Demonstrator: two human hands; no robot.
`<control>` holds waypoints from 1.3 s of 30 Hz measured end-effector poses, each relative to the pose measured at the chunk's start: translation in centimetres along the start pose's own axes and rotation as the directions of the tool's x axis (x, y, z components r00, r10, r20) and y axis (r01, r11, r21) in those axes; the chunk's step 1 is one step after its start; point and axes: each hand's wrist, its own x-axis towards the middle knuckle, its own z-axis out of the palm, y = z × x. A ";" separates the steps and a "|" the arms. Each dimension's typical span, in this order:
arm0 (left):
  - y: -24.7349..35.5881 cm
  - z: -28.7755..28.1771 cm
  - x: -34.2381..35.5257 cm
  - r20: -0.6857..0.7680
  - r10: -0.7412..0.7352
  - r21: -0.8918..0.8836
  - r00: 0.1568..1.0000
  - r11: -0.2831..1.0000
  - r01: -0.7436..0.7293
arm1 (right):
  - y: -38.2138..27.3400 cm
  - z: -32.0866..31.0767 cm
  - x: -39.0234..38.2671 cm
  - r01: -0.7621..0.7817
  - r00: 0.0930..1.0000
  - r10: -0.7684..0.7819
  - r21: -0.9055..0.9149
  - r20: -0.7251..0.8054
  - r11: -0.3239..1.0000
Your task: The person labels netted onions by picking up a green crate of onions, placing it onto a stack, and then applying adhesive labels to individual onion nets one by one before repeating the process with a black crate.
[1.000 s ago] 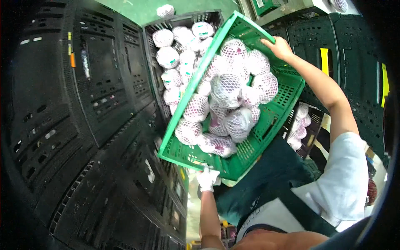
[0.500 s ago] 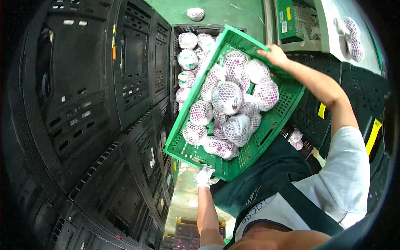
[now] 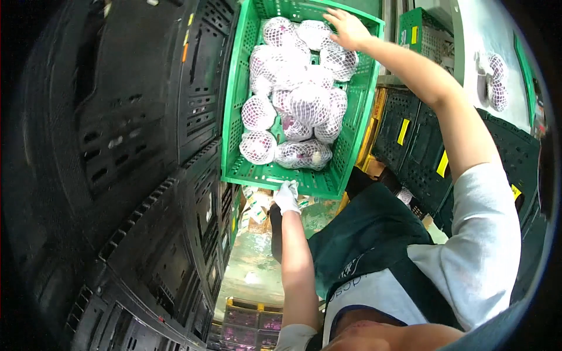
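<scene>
A green plastic crate stands straight in front of me. It holds several round, purplish pieces of produce in white foam netting, heaped mostly left and centre. My left hand, in a white glove, grips the crate's near rim with fingers hidden under the edge. Above the far right corner, my bare right hand has its fingers spread, close to the netted pieces and holding nothing. What lies under the crate is hidden.
Tall stacks of black crates form a wall along the left. On the right are more black crates with yellow labels, a smaller green crate and a pale counter bearing netted produce. Purple-filled crates stand low behind me.
The green crate has turned from slanted to straight and moved up and left, now covering the black crate of netted produce. My right hand has let go of its rim and opened.
</scene>
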 end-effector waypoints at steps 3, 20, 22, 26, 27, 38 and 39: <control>1.3 -1.6 4.8 -0.005 -0.157 0.070 0.988 0.985 0.157 | -3.5 -1.0 -0.7 -0.169 0.971 0.175 0.048 -0.166 0.984; 2.4 -9.0 1.9 0.100 0.145 0.404 0.984 0.898 -0.173 | -8.6 6.2 -14.1 -0.738 0.667 0.665 0.426 0.336 0.524; 3.3 -12.4 0.3 0.170 0.499 0.592 0.850 0.638 -0.493 | -10.6 5.4 -15.4 -0.575 0.804 0.574 0.443 0.154 0.688; 3.8 -26.4 -9.6 0.225 0.423 0.968 0.878 0.005 -0.250 | -12.7 1.7 -17.7 -0.300 0.936 0.349 0.597 0.035 0.744; 3.0 -31.5 -13.1 0.233 0.381 0.956 0.895 -0.259 -0.139 | -13.2 1.0 -18.2 -0.260 0.954 0.298 0.612 0.042 0.747; -2.7 -61.8 -43.4 -0.774 -0.197 0.524 0.602 0.336 0.783 | -23.8 -9.4 -23.1 -0.248 0.956 -0.056 0.897 0.287 0.365; -2.3 -59.9 -39.3 -0.720 -0.115 0.578 0.684 0.447 0.683 | -26.2 -9.4 -24.7 -0.253 0.926 -0.204 0.924 0.316 0.287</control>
